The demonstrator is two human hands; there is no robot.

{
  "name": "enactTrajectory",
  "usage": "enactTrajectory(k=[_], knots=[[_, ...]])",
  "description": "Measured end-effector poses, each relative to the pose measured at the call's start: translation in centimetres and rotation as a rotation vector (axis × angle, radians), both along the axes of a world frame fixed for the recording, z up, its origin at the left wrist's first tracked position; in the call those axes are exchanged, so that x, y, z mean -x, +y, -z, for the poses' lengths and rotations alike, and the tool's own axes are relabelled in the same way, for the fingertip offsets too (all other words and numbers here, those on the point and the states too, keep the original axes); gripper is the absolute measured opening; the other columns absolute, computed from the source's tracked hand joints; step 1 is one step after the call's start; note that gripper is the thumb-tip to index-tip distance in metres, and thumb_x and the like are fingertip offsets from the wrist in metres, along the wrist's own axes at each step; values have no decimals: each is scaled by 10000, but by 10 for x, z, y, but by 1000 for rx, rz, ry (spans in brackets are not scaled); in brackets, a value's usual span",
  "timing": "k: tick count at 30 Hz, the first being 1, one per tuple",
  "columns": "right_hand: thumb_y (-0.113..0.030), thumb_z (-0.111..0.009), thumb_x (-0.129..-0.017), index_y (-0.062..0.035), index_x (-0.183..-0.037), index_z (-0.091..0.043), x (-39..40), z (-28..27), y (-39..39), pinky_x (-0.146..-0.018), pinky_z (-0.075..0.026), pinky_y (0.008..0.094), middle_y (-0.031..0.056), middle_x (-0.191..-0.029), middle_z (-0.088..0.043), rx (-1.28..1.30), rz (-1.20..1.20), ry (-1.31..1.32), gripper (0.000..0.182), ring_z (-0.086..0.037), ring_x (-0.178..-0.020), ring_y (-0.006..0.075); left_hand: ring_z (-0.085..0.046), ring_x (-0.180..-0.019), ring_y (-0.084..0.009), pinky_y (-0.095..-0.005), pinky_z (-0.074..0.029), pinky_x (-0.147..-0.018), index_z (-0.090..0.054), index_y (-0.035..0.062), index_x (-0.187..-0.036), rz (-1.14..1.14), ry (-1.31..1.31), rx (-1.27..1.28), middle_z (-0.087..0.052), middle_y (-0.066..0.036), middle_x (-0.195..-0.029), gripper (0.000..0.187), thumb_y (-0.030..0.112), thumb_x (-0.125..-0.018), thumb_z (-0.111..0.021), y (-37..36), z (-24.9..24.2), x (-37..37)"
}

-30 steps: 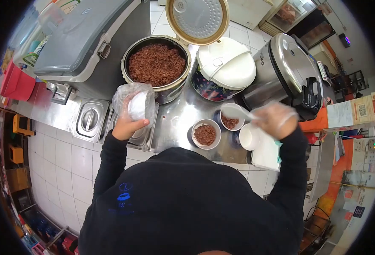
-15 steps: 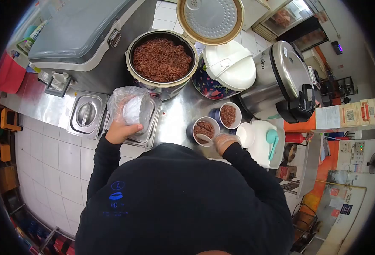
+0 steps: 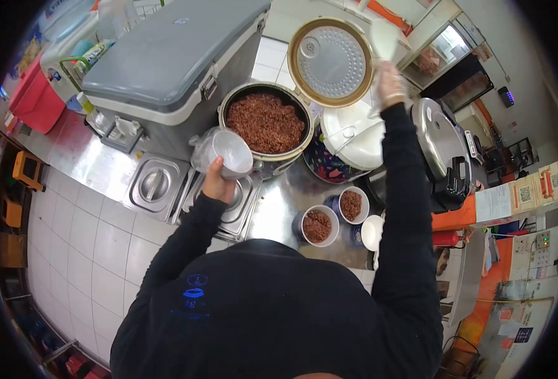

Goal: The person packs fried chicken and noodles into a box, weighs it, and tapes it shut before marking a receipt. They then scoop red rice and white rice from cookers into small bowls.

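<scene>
My left hand (image 3: 219,183) is closed around a stack of clear plastic bowls (image 3: 231,151) partly wrapped in a thin plastic bag, beside an open rice cooker (image 3: 264,151) full of reddish-brown cooked rice (image 3: 263,120). My right hand (image 3: 390,85), in a clear plastic glove, is raised by the cooker's round inner lid (image 3: 331,62). From its fingers a blurred white rice paddle (image 3: 385,41) appears to stick up. Near my body stand two paper cups of the rice, a closer cup (image 3: 320,226) and a farther cup (image 3: 353,205). Beside them is a white bowl (image 3: 372,232).
A large grey cooler box (image 3: 159,57) stands at the left back. Lidded steel pans (image 3: 156,184) line the near counter edge. A white-lidded patterned pot (image 3: 329,151) and a steel rice cooker (image 3: 430,136) stand to the right, with a red fire extinguisher (image 3: 444,239) beyond.
My right hand has left the near cup and risen far forward to the lid; the paddle has left the cup. My left hand has tilted the bowls toward the cooker. The view has shifted.
</scene>
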State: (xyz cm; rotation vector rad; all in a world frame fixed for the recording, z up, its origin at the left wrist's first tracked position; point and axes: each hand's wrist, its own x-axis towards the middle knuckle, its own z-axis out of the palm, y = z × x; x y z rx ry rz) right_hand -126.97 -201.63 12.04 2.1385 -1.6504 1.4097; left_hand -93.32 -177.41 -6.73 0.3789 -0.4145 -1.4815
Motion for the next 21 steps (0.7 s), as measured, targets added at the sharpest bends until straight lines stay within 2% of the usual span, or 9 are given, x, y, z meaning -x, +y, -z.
enactTrajectory(k=[5, 9, 11, 12, 13, 14, 15, 17, 21], knots=[[-448, -331, -946, -49, -1066, -584, -43, -4, 21, -895, -396, 354, 108, -1139, -597, -359, -501, -714, 488, -558, -1043, 210, -489, -1132, -258, -428, -354, -990, -412, 49, -1267, -155, 15, 34, -519, -89, -1220, 599, 373, -795, -588, -5, 8, 5], [-331, -399, -960, -61, -1051, -542, -33, -53, 114, -762, -441, 261, 55, -1041, -628, -281, -444, -596, 319, -570, -895, 110, -540, -1056, -269, -429, -394, -942, -506, 3, -1170, -56, 67, 159, -576, -122, -1128, 441, 287, -834, -529, 35, 2, -16], [-342, -454, -940, -109, -997, -524, 27, -94, 152, -656, -457, 245, 8, -919, -601, -377, -338, -609, 250, -550, -731, 127, -460, -1142, -274, -438, -334, -991, -419, 25, -1254, 43, -24, 179, -498, -114, -1226, 639, 417, -768, -555, 68, 50, -54], [-308, -468, -942, -63, -933, -531, 63, -100, 157, -562, -403, 197, -32, -753, -556, -92, -368, -669, 253, -486, -625, 43, -420, -1186, -276, -443, -304, -1016, -376, 36, -1296, 99, -111, 168, -458, -109, -1275, 742, 482, -735, -569, 81, 91, -88], [-333, -490, -930, -63, -874, -567, 109, -112, 162, -541, -381, 199, -53, -701, -516, 227, -35, -152, 286, -453, -617, 26, -380, -1229, -279, -448, -274, -1040, -333, 47, -1339, 176, -228, 156, -419, -105, -1324, 847, 547, -703, -582, 92, 148, -132], [-449, -477, -906, -51, -846, -600, 133, -135, 188, -556, -411, 277, 14, -661, -559, 4, 180, -198, 421, -529, -600, 127, -386, -1222, -281, -449, -282, -1031, -334, 54, -1339, 142, -187, 173, -420, -103, -1323, 827, 540, -715, -575, 108, 126, -118], [-574, -424, -870, -41, -900, -612, 209, -131, 187, -611, -441, 372, 142, -699, -602, -103, 514, 243, 566, -600, -683, 289, -392, -1216, -282, -451, -290, -1022, -334, 60, -1339, 113, -160, 191, -421, -100, -1323, 808, 532, -726, -567, 114, 99, -96], [-496, -456, -882, -30, -785, -574, 267, -115, 213, -555, -407, 380, 123, -604, -549, -132, 613, 286, 491, -536, -573, 252, -405, -1202, -286, -454, -306, -1003, -336, 73, -1340, 85, -147, 219, -424, -95, -1322, 769, 517, -750, -552, 116, 73, -67], [-627, -374, -846, -65, -833, -606, 350, -67, 230, -665, -440, 429, 181, -733, -609, -606, 520, 456, 608, -599, -783, 349, -398, -1213, -288, -459, -307, -1004, -328, 72, -1344, -33, -170, 144, -414, -92, -1336, 733, 491, -783, -544, 106, 38, -3]])
